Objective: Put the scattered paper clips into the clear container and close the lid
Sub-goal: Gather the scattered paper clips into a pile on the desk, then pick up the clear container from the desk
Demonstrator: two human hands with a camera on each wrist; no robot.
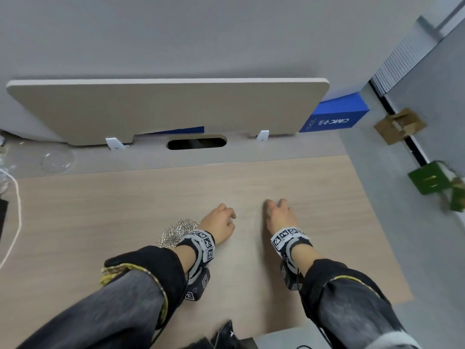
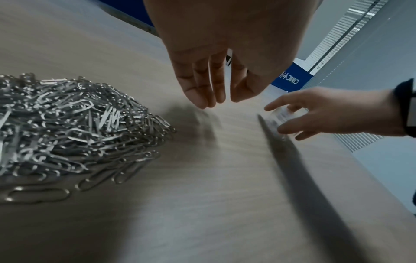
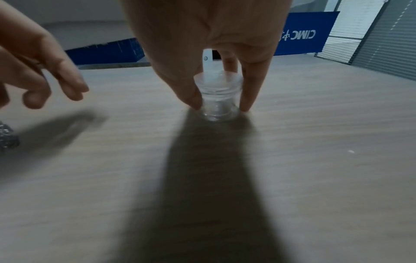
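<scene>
A heap of silver paper clips [image 1: 177,231] [image 2: 67,128] lies on the wooden table [image 1: 125,210], just left of my left wrist. My left hand [image 1: 226,217] [image 2: 216,101] hovers to the right of the heap, fingers straight and pointing down, holding nothing. A small clear container [image 3: 218,96] [image 2: 283,113] stands upright on the table to its right. My right hand [image 1: 276,210] [image 3: 221,106] pinches it between the thumb and a finger. In the head view the right hand hides the container.
A clear round piece [image 1: 57,161] lies at the back left, near a white cord [image 1: 15,222]. A beige divider panel [image 1: 163,109] and a cable slot [image 1: 196,143] line the back. A blue box [image 1: 334,114] stands at the back right. The table's right edge [image 1: 372,222] is close.
</scene>
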